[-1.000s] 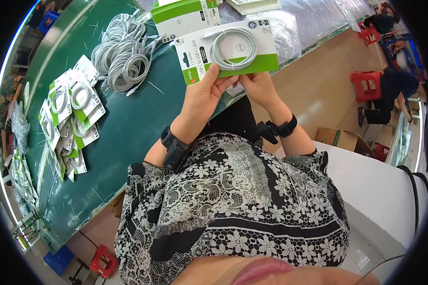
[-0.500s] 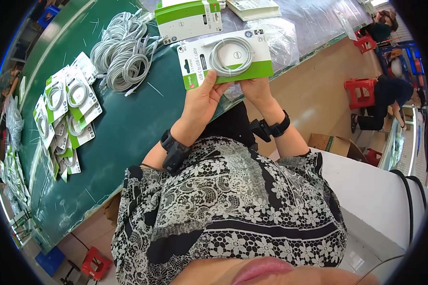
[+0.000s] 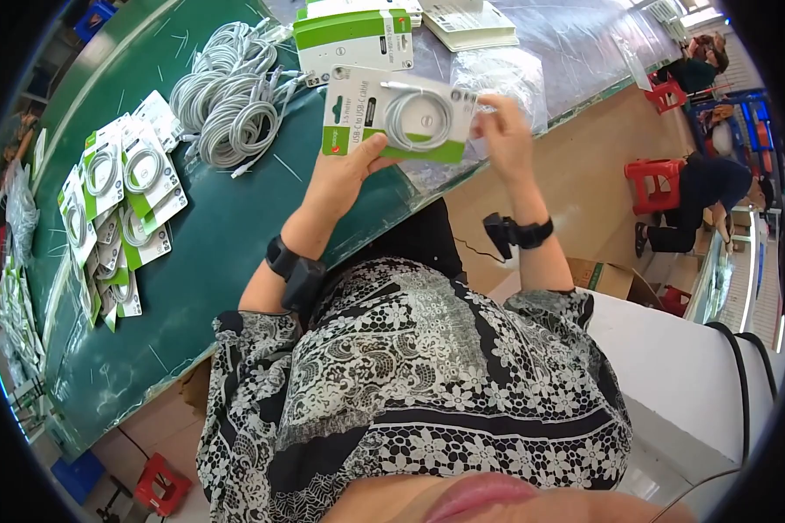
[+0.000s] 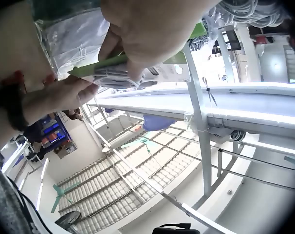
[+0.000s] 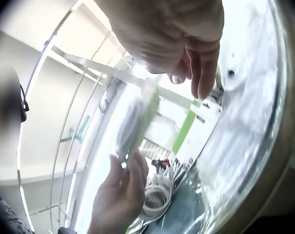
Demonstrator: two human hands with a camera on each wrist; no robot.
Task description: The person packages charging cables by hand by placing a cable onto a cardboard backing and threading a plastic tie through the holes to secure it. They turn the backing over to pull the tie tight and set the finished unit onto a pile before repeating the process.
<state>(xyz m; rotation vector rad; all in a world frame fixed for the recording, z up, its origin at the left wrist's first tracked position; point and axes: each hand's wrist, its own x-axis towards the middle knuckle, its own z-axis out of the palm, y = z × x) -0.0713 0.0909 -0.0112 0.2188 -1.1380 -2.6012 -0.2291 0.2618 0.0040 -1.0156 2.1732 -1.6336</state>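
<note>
My left hand [image 3: 340,179] grips the lower left of a carded USB-C cable pack [image 3: 392,118], its thumb on the printed front. A pale cable lies coiled on the white and green card, which is held up over the table edge. My right hand [image 3: 508,139] is just off the card's right end, fingers loosely bent, with nothing in them. In the right wrist view a gap shows between the right hand [image 5: 172,39] and the blurred pack [image 5: 135,117]. The left wrist view shows the left hand [image 4: 147,29] over the pack's edge, palm side hidden.
On the green table [image 3: 235,235] lie a heap of coiled cables [image 3: 235,105] and, further left, a pile of carded cables [image 3: 122,200]. Behind the pack are a stack of green-white cards [image 3: 353,44], pale cards [image 3: 471,26] and clear plastic [image 3: 506,83]. Red stools [image 3: 654,183] stand right.
My right hand has let go of the pack's lower edge and moved right and slightly up. The pack, still in the left hand, has shifted a little left and down.
</note>
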